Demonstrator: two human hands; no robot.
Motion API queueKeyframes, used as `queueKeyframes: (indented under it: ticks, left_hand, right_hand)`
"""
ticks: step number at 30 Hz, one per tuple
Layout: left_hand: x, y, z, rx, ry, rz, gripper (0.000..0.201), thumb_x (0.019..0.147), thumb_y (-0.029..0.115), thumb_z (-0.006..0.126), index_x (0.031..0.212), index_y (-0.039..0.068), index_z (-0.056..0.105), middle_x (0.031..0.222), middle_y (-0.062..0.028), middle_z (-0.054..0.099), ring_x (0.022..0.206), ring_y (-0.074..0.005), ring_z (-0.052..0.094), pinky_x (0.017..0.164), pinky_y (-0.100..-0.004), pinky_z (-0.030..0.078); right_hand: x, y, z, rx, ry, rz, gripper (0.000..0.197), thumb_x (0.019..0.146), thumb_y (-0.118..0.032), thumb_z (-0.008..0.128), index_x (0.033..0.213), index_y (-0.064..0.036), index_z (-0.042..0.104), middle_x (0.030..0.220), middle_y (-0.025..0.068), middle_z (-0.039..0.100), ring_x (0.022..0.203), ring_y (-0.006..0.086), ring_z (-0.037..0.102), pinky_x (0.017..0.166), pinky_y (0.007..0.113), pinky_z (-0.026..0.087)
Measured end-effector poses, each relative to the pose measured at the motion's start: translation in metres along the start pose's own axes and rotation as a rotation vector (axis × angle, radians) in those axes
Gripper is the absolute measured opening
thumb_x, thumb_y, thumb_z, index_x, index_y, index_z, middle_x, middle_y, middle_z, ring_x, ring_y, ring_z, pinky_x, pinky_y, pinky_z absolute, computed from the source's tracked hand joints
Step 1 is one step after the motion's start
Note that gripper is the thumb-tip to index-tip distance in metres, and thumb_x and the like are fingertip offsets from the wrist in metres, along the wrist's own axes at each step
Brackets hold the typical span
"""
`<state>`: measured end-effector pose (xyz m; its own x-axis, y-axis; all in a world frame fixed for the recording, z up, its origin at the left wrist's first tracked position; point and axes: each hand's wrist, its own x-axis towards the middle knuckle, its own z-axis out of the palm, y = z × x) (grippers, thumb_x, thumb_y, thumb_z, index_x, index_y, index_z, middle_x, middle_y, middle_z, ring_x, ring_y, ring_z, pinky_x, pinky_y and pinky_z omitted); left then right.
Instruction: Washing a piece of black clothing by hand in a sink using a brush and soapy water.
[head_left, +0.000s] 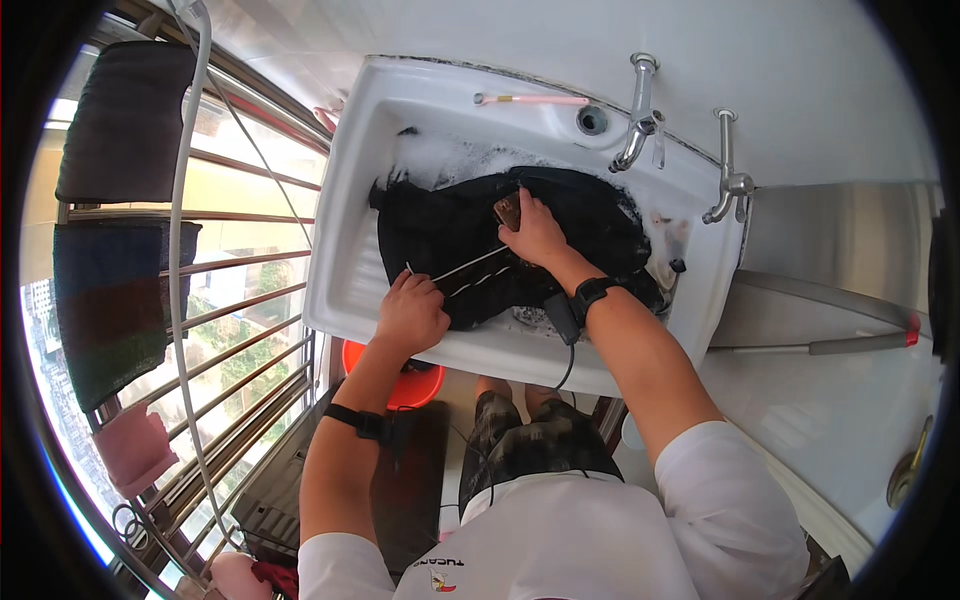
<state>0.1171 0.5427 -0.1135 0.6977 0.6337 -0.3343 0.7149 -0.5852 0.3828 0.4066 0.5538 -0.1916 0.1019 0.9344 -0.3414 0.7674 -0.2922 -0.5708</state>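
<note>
A wet black garment [420, 225] with thin white stripes is spread across the white sink [345, 240], with suds around it. My left hand [412, 312] is closed on the garment's near left part, and a small white tip stands up by its fingers. My right hand [537, 235] grips a small brown block [509, 211] against the upper middle of the cloth. Whether this block is a brush or a bar of soap I cannot make out. The white stripe runs between my two hands.
Two metal taps [641, 110] [728, 175] stand on the wall behind the sink. A pink-handled stick [530, 99] lies on the back ledge. An orange-red basin [425, 388] sits below. Window bars [255, 257] with hanging cloths [125, 125] are at left; a grey-handled tool [855, 345] is at right.
</note>
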Motion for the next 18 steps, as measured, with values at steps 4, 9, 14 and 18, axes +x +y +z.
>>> queueKeyframes:
  ticks: [4, 9, 14, 18]
  left_hand:
    - [-0.033, -0.031, 0.003, -0.051, 0.216, -0.075, 0.018, 0.078, 0.014, 0.061, 0.092, 0.006, 0.069, 0.116, -0.011, 0.072, 0.127, -0.0334, 0.06, 0.118, -0.0531, 0.039]
    - [-0.041, -0.026, 0.006, -0.077, 0.452, -0.05, 0.033, 0.079, 0.017, 0.058, 0.106, 0.006, 0.073, 0.126, -0.0091, 0.07, 0.133, -0.0323, 0.057, 0.12, -0.0549, 0.037]
    - [-0.046, -0.043, 0.016, -0.095, 0.314, -0.017, 0.041, 0.079, 0.017, 0.057, 0.116, 0.008, 0.073, 0.138, -0.0073, 0.065, 0.138, -0.0298, 0.054, 0.12, -0.0539, 0.036]
    - [-0.032, -0.037, 0.008, -0.083, 0.203, 0.018, 0.048, 0.078, 0.017, 0.057, 0.123, 0.009, 0.07, 0.141, -0.0084, 0.062, 0.139, -0.0274, 0.053, 0.12, -0.0524, 0.037]
  right_hand:
    - [0.021, 0.003, 0.006, -0.029, 0.293, 0.044, 0.083, 0.088, -0.033, 0.075, 0.155, 0.0003, 0.037, 0.134, 0.0261, 0.054, 0.126, 0.0459, 0.053, 0.106, 0.05, 0.049]
    - [0.0, -0.031, 0.036, 0.056, 0.435, -0.228, 0.076, 0.089, -0.033, 0.076, 0.15, 0.0012, 0.045, 0.127, 0.024, 0.054, 0.111, 0.0418, 0.057, 0.096, 0.05, 0.051]
    - [-0.01, -0.063, 0.056, -0.153, 0.094, -0.433, 0.071, 0.092, -0.036, 0.075, 0.155, -0.0225, 0.046, 0.137, 0.0167, 0.055, 0.114, 0.04, 0.059, 0.093, 0.05, 0.051]
    - [0.023, -0.04, 0.032, -0.25, 0.368, -0.099, 0.07, 0.092, -0.037, 0.074, 0.155, -0.0224, 0.046, 0.137, 0.0177, 0.055, 0.113, 0.0403, 0.06, 0.091, 0.055, 0.051]
